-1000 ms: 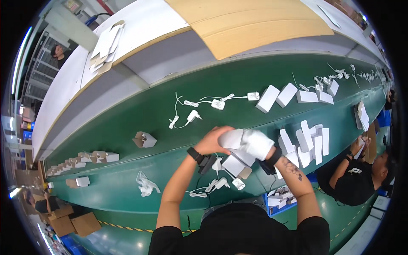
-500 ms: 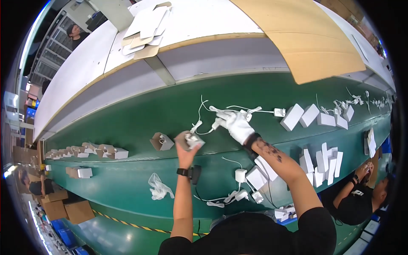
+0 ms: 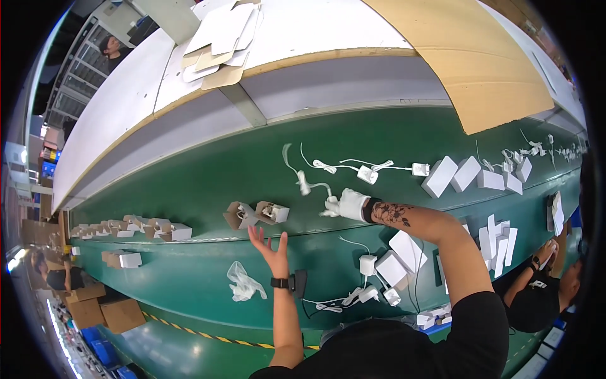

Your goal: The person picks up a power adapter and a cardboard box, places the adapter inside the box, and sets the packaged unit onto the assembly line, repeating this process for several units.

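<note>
My right hand (image 3: 350, 205), in a white glove, is closed on a white power adapter (image 3: 331, 201). From it trails a white cable (image 3: 304, 184) tied in a bundle, its loose end blurred by motion. My bare left hand (image 3: 273, 251) is empty with fingers spread, just in front of an open small box (image 3: 278, 215) with something white inside. Touching that one on its left is a second open box (image 3: 235, 218), also with white contents. Two more adapters, one of them (image 3: 367, 175) nearer my right hand and the other (image 3: 420, 169) farther right, lie on the green belt.
Closed white boxes (image 3: 440, 177) stand on the belt at right. A row of open boxes (image 3: 156, 227) runs left. Nearer me are a clear plastic bag (image 3: 243, 283), more adapters (image 3: 368, 265) and boxes (image 3: 391, 268). A cardboard sheet (image 3: 480, 69) overhangs the shelf. A co-worker (image 3: 543, 284) sits at right.
My left hand has let go of the open box, now beside the other one, and drawn back toward me. My right hand has come nearer, pulling the adapter and its cable along.
</note>
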A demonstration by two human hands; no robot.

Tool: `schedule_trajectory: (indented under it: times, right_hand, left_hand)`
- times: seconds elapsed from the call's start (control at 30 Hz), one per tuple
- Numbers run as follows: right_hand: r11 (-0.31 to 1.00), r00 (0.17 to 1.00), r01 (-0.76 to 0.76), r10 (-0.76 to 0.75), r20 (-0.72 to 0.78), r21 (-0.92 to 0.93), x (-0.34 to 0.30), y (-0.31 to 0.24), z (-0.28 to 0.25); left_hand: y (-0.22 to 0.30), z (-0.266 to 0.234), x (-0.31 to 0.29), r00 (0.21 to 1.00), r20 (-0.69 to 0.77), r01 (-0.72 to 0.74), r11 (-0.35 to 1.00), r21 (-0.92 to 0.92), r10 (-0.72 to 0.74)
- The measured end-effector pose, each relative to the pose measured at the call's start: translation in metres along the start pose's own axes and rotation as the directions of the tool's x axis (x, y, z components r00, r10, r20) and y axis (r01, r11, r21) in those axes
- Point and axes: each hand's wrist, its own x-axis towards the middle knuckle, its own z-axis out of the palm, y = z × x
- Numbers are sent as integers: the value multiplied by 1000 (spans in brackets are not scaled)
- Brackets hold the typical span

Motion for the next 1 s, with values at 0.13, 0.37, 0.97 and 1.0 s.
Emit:
schedule_trajectory:
  times: [0.13, 0.37, 0.97, 1.0]
  right_hand:
    - [983, 982, -172, 167, -83, -63, 26, -11, -11]
    - [631, 665, 72, 547, -509, 772, -33, -9, -32]
    - [-65, 399, 207, 917, -23, 976, -255, -140, -11]
    - [-23, 358, 182, 933, -44, 983, -263, -136, -10]
  left_hand:
    - [9, -15, -23, 997, 42, 63, 991, -115, -58]
    - [31, 49, -65, 385, 842, 922, 197, -333, -378]
    - [71, 200, -178, 303, 929, 847, 506, -162, -210]
    - [53, 201, -177, 378, 922, 555, 817, -154, -83]
